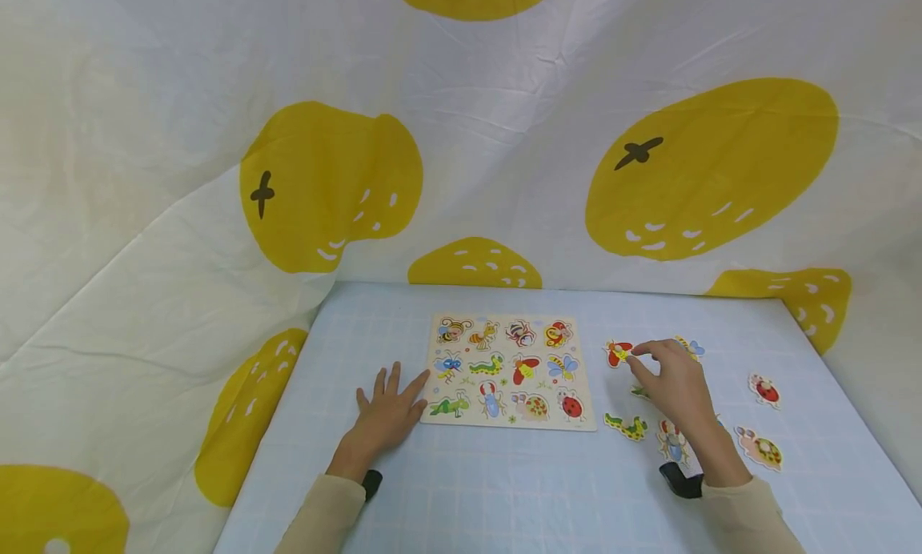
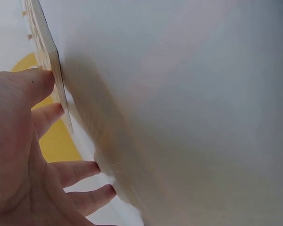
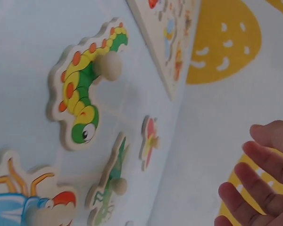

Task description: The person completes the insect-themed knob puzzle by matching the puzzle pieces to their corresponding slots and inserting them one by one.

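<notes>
Missing the knob point(image 3: 154, 142) is the main risk, I'd say: right hand point(image 1: 673, 384) looks raised and off to one side of the red-winged piece point(image 1: 617, 353), so a pinch could catch a wing rim and skid or flip it on the tabletop point(image 1: 490, 490). Low wrist could also drag the caterpillar piece point(image 1: 627, 427) or blue beetle piece point(image 1: 673, 442). Puzzle board point(image 1: 504, 423) could shift if the left hand point(image 1: 386, 419) pushes: its spread, straight fingers only touch the left edge, no clamp. Right fingers are loosely bent, thumb-to-index gap narrow, nothing between. Red-winged piece lies right of the board, knob up; head view puts it just left of the fingertips, right wrist view shows it clear of them. Apart, not gripped.
</notes>
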A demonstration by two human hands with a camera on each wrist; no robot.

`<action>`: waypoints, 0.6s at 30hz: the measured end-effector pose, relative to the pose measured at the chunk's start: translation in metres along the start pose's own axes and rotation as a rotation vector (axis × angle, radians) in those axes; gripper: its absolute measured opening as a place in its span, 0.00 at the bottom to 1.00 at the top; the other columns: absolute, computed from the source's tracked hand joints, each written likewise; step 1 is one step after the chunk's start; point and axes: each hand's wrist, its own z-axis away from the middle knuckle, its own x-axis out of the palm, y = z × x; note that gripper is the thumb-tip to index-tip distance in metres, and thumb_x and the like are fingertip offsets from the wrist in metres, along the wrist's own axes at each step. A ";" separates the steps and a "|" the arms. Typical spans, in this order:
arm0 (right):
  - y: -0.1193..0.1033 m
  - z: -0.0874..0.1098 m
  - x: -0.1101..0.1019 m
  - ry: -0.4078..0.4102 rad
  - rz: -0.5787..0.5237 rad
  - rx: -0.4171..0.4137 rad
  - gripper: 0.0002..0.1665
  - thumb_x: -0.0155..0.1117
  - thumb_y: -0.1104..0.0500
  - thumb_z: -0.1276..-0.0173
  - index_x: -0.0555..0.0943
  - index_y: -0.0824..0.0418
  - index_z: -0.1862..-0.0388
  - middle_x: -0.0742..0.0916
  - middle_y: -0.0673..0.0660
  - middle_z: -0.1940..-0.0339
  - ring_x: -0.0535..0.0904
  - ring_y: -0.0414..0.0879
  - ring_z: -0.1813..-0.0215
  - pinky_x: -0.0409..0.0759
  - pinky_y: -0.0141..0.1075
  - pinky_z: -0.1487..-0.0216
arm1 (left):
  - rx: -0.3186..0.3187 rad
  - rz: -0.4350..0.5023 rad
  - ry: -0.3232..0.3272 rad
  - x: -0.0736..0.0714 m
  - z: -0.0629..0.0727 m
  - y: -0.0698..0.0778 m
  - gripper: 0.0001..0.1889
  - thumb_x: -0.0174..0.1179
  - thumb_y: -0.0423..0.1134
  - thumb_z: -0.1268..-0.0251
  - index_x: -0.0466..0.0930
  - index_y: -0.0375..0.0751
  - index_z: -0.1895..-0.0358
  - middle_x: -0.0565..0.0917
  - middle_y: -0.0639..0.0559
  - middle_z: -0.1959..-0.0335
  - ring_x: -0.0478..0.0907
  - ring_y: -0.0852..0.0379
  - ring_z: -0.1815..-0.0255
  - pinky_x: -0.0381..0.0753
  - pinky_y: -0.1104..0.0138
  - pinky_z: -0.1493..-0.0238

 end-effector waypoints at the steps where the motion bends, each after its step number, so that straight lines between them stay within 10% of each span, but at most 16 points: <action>1: 0.003 0.003 -0.001 0.000 -0.004 0.008 0.13 0.69 0.58 0.32 0.85 0.66 0.54 0.83 0.67 0.52 0.75 0.64 0.47 0.75 0.62 0.50 | 0.000 0.000 -0.001 0.000 0.000 0.000 0.30 0.50 0.56 0.23 0.58 0.62 0.21 0.48 0.34 0.20 0.40 0.29 0.22 0.41 0.24 0.36; 18: 0.064 0.049 -0.014 -0.034 0.004 0.085 0.14 0.70 0.60 0.32 0.84 0.67 0.52 0.80 0.70 0.48 0.71 0.68 0.42 0.70 0.67 0.47 | 0.007 -0.002 0.018 0.000 0.001 0.001 0.30 0.50 0.56 0.23 0.58 0.62 0.21 0.49 0.34 0.20 0.41 0.28 0.22 0.42 0.24 0.36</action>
